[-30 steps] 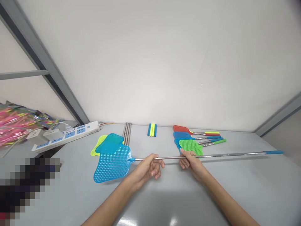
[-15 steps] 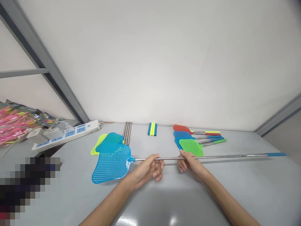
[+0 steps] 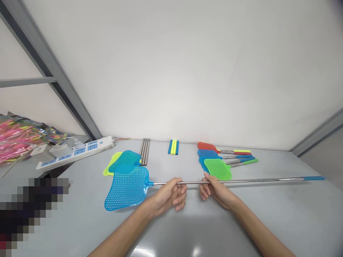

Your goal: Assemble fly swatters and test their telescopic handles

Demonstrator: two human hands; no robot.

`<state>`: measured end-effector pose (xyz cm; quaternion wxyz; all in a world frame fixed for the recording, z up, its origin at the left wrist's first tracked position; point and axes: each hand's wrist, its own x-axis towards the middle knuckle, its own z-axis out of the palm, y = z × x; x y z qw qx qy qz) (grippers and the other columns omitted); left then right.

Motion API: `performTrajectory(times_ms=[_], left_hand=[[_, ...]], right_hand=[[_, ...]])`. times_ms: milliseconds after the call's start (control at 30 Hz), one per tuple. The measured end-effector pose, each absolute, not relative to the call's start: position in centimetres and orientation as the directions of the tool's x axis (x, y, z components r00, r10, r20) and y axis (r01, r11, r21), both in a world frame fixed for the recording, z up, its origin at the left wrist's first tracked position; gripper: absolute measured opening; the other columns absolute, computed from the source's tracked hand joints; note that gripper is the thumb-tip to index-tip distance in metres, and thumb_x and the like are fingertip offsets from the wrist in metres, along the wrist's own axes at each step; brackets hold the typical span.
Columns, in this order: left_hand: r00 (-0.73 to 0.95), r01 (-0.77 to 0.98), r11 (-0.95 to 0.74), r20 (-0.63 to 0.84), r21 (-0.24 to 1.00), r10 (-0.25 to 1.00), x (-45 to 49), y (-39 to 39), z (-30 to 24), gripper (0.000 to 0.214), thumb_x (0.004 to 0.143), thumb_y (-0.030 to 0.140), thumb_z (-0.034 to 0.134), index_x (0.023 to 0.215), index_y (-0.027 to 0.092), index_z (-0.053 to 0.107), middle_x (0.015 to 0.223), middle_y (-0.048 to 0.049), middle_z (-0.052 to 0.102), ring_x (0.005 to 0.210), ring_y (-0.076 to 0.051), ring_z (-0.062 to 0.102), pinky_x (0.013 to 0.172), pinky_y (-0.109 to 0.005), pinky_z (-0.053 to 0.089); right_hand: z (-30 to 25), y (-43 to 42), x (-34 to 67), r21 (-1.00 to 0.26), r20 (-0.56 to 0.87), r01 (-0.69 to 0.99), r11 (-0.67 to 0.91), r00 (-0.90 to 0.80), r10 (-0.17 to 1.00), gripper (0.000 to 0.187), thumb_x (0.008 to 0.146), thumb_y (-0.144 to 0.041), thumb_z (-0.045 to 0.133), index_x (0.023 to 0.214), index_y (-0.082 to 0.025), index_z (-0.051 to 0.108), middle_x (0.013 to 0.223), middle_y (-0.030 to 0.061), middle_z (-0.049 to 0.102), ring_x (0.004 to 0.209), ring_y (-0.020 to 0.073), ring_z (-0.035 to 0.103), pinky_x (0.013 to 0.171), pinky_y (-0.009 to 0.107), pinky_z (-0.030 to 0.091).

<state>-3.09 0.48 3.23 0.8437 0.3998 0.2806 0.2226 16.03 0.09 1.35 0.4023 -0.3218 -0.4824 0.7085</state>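
Note:
A blue fly swatter with a long extended metal rod [image 3: 257, 180] lies level across the grey table, its mesh head [image 3: 127, 188] at the left and its blue grip [image 3: 313, 178] far right. My left hand [image 3: 168, 194] is closed round the rod close to the head. My right hand [image 3: 214, 189] pinches the same rod a little further right. Both hands sit near each other, just above the tabletop.
Loose swatter heads, blue and yellow-green [image 3: 120, 162], lie behind the held head. Metal rods [image 3: 144, 151] and coloured grips [image 3: 173, 146] rest by the wall. Several finished swatters [image 3: 222, 157] lie at the right. A power strip [image 3: 77, 151] and pink packaging [image 3: 16, 137] sit left.
My two hands have drawn closer together along the rod, the right one sliding left. The swatter has shifted slightly left and lower.

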Motion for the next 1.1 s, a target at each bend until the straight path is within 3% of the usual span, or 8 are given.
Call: performTrajectory(times_ms=[400, 1100], left_hand=[[0.805, -0.098, 0.639, -0.317, 0.763, 0.502, -2.9, 0.3, 3.0, 0.037, 0.079, 0.04, 0.024, 0.054, 0.017, 0.039, 0.029, 0.0073, 0.026, 0.028, -0.009, 0.034, 0.042, -0.023, 0.024], [0.802, -0.055, 0.657, -0.359, 0.752, 0.478, -2.6, 0.0, 2.8, 0.044, 0.077, 0.047, 0.028, 0.048, 0.017, 0.041, 0.025, 0.0075, 0.023, 0.023, -0.008, 0.03, 0.034, -0.021, 0.02]], right_hand=[[0.9, -0.3, 15.4, -0.949, -0.058, -0.236, -0.208, -0.517, 0.854, 0.055, 0.078, -0.053, 0.018, 0.046, -0.016, 0.042, 0.046, 0.0023, 0.048, 0.049, 0.013, 0.047, 0.056, 0.029, 0.035], [1.2, -0.7, 14.6, -0.941, -0.068, -0.244, -0.233, -0.539, 0.839, 0.052, 0.081, -0.047, 0.02, 0.047, -0.016, 0.043, 0.048, 0.0033, 0.05, 0.047, 0.0132, 0.047, 0.054, 0.03, 0.035]])
